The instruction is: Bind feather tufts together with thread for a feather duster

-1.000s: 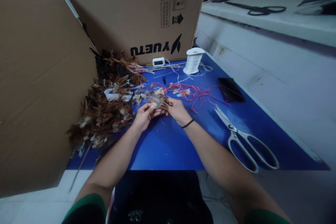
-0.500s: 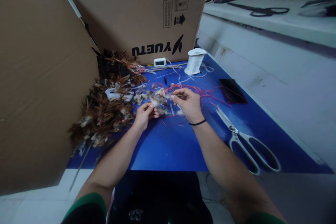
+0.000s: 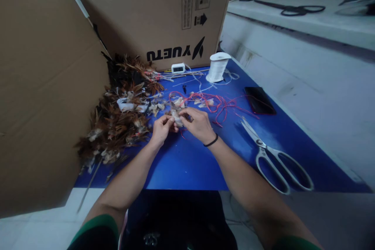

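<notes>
Blue bench (image 3: 187, 164) carries the work: near its middle, both the left hand (image 3: 160, 129) and right hand (image 3: 198, 124) have fingers pinched on a small feather tuft (image 3: 175, 116), apparently bundling it, so binding needs the red string (image 3: 218, 103) beyond.

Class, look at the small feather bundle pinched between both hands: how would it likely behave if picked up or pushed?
The feather bundle looks fluffy, so probably very light and floppy. Fingertips of the left hand and right hand pinch it, suggesting it crushes easily. A push would likely scatter it.
</notes>
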The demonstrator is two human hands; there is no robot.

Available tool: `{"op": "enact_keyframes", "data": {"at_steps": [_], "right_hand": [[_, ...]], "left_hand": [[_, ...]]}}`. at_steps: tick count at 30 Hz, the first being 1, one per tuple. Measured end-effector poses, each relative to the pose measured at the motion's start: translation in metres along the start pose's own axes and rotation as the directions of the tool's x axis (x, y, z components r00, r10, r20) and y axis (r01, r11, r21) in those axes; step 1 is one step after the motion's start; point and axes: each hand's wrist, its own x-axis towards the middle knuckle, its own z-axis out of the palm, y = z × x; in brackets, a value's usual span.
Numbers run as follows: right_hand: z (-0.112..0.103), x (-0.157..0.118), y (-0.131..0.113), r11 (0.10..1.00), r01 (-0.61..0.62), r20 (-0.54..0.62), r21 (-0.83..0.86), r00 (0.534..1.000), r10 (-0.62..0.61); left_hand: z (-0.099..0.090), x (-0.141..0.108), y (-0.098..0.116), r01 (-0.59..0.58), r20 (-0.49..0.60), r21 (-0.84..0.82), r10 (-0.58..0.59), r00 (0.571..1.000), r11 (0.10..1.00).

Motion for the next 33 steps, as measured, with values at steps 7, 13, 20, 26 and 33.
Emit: {"op": "enact_keyframes", "data": {"at_steps": [7, 13, 20, 26, 33], "right_hand": [[0.003, -0.001, 0.002, 0.998, 0.025, 0.000, -0.061, 1.000, -0.025], [0.003, -0.002, 0.001, 0.994, 0.051, 0.014, -0.093, 0.999, -0.050], [0.004, -0.002, 0.000, 0.993, 0.066, 0.027, -0.093, 0.998, -0.063], [0.001, 0.000, -0.002, 0.998, 0.060, 0.009, 0.020, 0.998, -0.060], [-0.010, 0.008, -0.005, 0.951, -0.130, -0.127, 0.281, 0.977, 0.171]], "left_hand": [[0.000, -0.001, 0.000, -0.008, 0.011, 0.000, 0.008, 1.000, 1.000], [0.001, -0.001, 0.001, -0.009, 0.021, -0.006, 0.009, 1.000, 1.000], [0.001, -0.001, 0.001, -0.005, 0.031, -0.010, 0.005, 1.000, 1.000], [-0.002, 0.001, 0.000, 0.002, 0.054, -0.052, 0.000, 0.999, 0.999], [-0.010, 0.008, -0.001, -0.048, 0.082, -0.162, 0.062, 0.995, 0.986]]}}
